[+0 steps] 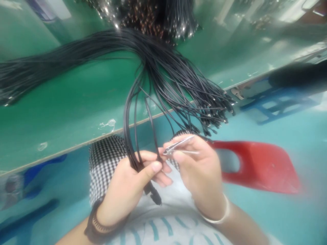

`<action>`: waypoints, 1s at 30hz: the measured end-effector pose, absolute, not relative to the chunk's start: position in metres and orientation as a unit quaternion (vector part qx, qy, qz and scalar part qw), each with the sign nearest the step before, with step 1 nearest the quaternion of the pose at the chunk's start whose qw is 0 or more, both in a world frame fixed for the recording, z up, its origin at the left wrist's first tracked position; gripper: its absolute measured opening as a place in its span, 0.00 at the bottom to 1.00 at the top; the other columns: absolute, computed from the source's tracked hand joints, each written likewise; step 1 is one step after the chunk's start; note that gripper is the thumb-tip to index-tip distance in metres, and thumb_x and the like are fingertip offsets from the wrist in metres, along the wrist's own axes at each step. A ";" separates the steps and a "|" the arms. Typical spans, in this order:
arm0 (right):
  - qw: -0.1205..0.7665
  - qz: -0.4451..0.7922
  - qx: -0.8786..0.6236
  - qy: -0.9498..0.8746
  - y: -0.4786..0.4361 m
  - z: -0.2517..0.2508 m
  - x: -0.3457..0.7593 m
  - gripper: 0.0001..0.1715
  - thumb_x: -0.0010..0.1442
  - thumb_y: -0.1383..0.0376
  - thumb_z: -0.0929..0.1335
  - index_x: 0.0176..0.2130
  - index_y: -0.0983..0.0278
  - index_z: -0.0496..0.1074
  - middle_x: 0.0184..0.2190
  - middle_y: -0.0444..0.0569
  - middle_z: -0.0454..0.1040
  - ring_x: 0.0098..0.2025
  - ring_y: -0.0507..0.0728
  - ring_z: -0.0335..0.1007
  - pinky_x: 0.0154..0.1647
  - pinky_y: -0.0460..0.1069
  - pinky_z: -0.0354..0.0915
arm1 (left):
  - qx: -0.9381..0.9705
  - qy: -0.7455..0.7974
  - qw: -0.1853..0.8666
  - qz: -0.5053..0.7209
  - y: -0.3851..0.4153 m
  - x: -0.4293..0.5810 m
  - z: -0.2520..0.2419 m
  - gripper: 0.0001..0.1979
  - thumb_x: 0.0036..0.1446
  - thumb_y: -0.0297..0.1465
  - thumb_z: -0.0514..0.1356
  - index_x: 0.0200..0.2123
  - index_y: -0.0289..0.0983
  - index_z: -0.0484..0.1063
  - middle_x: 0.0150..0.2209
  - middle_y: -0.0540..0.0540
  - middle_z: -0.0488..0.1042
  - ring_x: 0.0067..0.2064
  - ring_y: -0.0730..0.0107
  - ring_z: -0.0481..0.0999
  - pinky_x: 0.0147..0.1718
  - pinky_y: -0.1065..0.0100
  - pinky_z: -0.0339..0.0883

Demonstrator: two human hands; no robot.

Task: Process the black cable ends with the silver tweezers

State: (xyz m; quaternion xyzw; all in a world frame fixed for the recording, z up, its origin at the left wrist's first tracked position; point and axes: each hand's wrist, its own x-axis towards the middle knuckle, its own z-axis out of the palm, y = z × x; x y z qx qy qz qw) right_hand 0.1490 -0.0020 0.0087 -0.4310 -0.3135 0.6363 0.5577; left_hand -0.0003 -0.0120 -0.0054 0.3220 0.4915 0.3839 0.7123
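My left hand (127, 190) is closed around several black cables (127, 126), their dark connector ends (155, 196) sticking out below the palm. One of these cables is pinched apart from the rest, its end between thumb and fingers. In my right hand (201, 170) sits a silver nail clipper (178, 145), its lever and body spread, the jaws pointing left close to that pinched cable end. Whether the jaws touch the cable I cannot tell. The held cables run up to a thick black cable bundle (122, 39) on the green table (84, 90), whose plugs hang over the edge.
Behind the bundle lies a pile of more cables (150, 17) with shiny and copper-coloured ends. A red plastic stool (260, 163) stands to my right, and a blue stool (281, 102) is farther off. My legs (106, 166) in checked cloth are beneath the table edge.
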 end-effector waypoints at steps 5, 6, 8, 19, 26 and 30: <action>0.488 0.612 -0.432 -0.449 0.004 0.011 0.160 0.10 0.53 0.67 0.77 0.37 0.57 0.77 0.35 0.44 0.82 0.38 0.58 0.80 0.36 0.51 0.77 | 0.342 0.492 0.719 0.352 -0.009 0.001 -0.002 0.06 0.57 0.34 0.68 0.33 0.36 0.79 0.25 0.46 0.82 0.28 0.67 0.81 0.31 0.72 0.76; 0.474 0.569 -0.458 -0.491 0.008 0.012 0.167 0.09 0.54 0.67 0.76 0.37 0.57 0.78 0.35 0.44 0.82 0.38 0.58 0.80 0.37 0.51 0.77 | 0.343 0.489 0.721 0.351 -0.009 0.000 0.000 0.06 0.57 0.33 0.67 0.36 0.36 0.80 0.31 0.45 0.84 0.31 0.66 0.82 0.33 0.71 0.77; 0.458 0.420 -0.554 -0.554 0.017 0.013 0.184 0.06 0.57 0.66 0.74 0.38 0.57 0.78 0.39 0.45 0.81 0.42 0.59 0.79 0.45 0.55 0.74 | 0.329 0.472 0.738 0.353 -0.010 -0.004 0.003 0.10 0.60 0.32 0.65 0.45 0.39 0.79 0.45 0.42 0.83 0.40 0.62 0.83 0.38 0.68 0.78; 0.393 0.681 -0.453 -0.420 0.014 0.019 0.164 0.07 0.52 0.70 0.75 0.34 0.60 0.77 0.33 0.44 0.82 0.34 0.54 0.80 0.35 0.47 0.76 | 0.334 0.372 0.830 0.249 -0.002 -0.012 -0.006 0.09 0.62 0.32 0.62 0.42 0.34 0.79 0.34 0.40 0.82 0.32 0.63 0.82 0.33 0.66 0.76; 0.497 0.685 -0.437 -0.304 0.016 0.010 0.146 0.05 0.57 0.68 0.74 0.36 0.60 0.76 0.34 0.43 0.81 0.39 0.53 0.79 0.32 0.43 0.73 | 0.373 0.429 0.779 0.264 -0.006 -0.011 -0.011 0.12 0.62 0.38 0.62 0.43 0.36 0.75 0.31 0.44 0.80 0.32 0.66 0.78 0.30 0.70 0.71; 0.551 0.638 -0.420 -0.336 0.019 0.011 0.151 0.06 0.59 0.69 0.73 0.37 0.59 0.77 0.37 0.42 0.81 0.46 0.52 0.78 0.46 0.44 0.73 | 0.370 0.395 0.799 0.263 -0.008 -0.013 -0.019 0.11 0.62 0.37 0.62 0.40 0.34 0.74 0.31 0.42 0.80 0.33 0.66 0.78 0.32 0.69 0.70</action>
